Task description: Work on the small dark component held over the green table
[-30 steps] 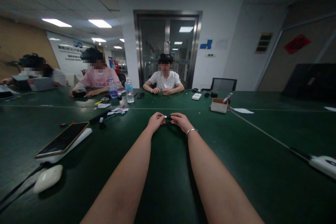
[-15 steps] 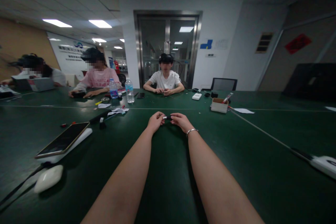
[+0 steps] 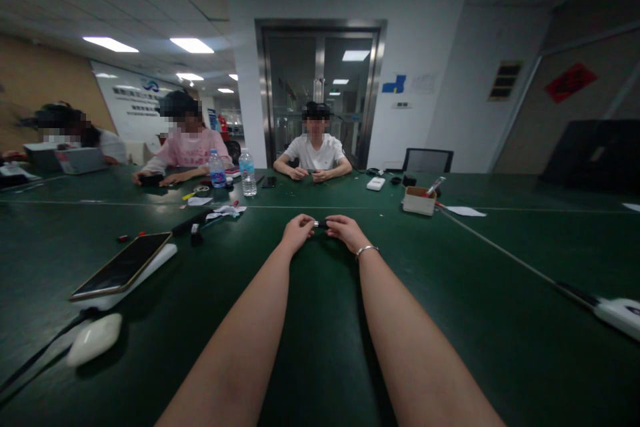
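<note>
My left hand (image 3: 297, 232) and my right hand (image 3: 346, 231) meet over the dark green table (image 3: 450, 293), both arms stretched forward. Between the fingertips sits a small dark object with a silver end (image 3: 319, 223). Both hands pinch it, the left at the silver end and the right at the dark end. A thin bracelet (image 3: 365, 251) circles my right wrist. What the small object is cannot be made out.
A phone (image 3: 120, 265) on a white pad and a white mouse (image 3: 95, 339) lie at the left. Two water bottles (image 3: 246, 173) and a small cardboard box (image 3: 418, 200) stand farther off. Three other people sit across the table. A white device (image 3: 616, 312) lies at the right.
</note>
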Motion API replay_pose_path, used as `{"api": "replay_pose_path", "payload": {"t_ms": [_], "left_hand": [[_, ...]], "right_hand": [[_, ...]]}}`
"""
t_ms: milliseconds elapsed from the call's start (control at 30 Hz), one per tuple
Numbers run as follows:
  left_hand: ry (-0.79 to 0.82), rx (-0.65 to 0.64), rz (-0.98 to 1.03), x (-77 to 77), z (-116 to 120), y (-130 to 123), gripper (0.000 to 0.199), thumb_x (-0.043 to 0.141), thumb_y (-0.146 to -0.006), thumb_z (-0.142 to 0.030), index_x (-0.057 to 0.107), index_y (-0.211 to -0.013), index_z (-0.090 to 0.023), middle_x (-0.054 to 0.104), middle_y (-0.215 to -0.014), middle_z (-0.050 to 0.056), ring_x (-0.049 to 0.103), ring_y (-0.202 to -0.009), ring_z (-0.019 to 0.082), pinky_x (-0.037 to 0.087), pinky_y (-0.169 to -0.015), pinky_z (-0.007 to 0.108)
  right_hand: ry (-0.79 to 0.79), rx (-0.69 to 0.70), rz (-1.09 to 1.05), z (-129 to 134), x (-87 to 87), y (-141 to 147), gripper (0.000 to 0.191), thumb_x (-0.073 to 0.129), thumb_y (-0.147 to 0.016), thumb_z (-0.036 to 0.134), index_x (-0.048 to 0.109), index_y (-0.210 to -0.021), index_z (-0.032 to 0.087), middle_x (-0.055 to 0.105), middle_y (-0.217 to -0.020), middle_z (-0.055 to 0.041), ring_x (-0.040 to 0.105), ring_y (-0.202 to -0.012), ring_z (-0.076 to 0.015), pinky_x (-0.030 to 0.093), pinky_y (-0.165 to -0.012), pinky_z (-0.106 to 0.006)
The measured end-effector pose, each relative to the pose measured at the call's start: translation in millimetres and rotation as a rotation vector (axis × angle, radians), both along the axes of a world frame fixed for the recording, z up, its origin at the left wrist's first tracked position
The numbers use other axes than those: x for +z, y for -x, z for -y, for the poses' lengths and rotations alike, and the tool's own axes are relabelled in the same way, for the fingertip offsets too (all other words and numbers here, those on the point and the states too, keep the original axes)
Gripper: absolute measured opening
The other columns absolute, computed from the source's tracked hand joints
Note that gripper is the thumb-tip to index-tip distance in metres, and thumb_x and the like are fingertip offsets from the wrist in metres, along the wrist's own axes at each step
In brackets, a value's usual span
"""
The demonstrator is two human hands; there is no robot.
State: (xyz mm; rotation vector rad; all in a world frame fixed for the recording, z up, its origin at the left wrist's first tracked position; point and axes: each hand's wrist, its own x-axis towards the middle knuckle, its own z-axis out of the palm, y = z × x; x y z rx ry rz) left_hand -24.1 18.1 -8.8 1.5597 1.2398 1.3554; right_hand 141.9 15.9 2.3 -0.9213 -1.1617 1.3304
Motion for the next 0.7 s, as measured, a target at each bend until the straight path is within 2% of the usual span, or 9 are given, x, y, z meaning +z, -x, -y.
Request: {"api": "replay_pose_path", "payload": {"t_ms": [200,367,567,700], "left_hand": [[-0.049,-0.007,-0.004,-0.9,0.9,0.8,0.017,0.054,-0.079,-0.029,0.058,-0.090,-0.016,0.057,-0.070,0.000,0.056,-0.054,0.008,0.045,-0.050,0.018],[-0.049,-0.027,-0.025,-2.1,-1.3,2.2,0.018,0.053,-0.080,-0.033,0.059,-0.086,-0.017,0.055,-0.064,0.000,0.055,-0.053,0.009,0.044,-0.049,0.019],[-0.037,-0.035,-0.083,-3.0,-4.1,3.5,0.023,0.063,-0.071,-0.031,0.062,-0.089,-0.017,0.055,-0.061,-0.001,0.054,-0.053,0.009,0.043,-0.052,0.020],[-0.053,-0.032,-0.139,-4.0,-4.3,4.7,0.024,0.063,-0.070,-0.029,0.062,-0.091,-0.017,0.055,-0.059,-0.002,0.052,-0.051,0.009,0.043,-0.053,0.021]], "right_hand": [[-0.010,0.018,0.014,1.2,0.8,-0.1,0.014,0.062,-0.073,0.003,0.065,-0.085,0.011,0.066,-0.070,-0.0028,0.062,-0.053,-0.0082,0.054,-0.053,-0.017],[-0.035,0.039,0.025,1.0,0.0,-0.6,0.017,0.062,-0.074,0.004,0.066,-0.087,0.012,0.065,-0.067,-0.0017,0.062,-0.053,-0.0083,0.054,-0.054,-0.017],[-0.033,0.034,0.021,-1.4,-1.7,-1.1,0.015,0.062,-0.073,0.005,0.066,-0.086,0.012,0.065,-0.066,-0.0014,0.061,-0.052,-0.0082,0.053,-0.053,-0.018],[-0.028,0.032,0.020,-0.4,-1.0,-0.9,0.015,0.062,-0.073,0.004,0.065,-0.086,0.012,0.064,-0.065,-0.0014,0.061,-0.052,-0.0084,0.053,-0.053,-0.018]]}}
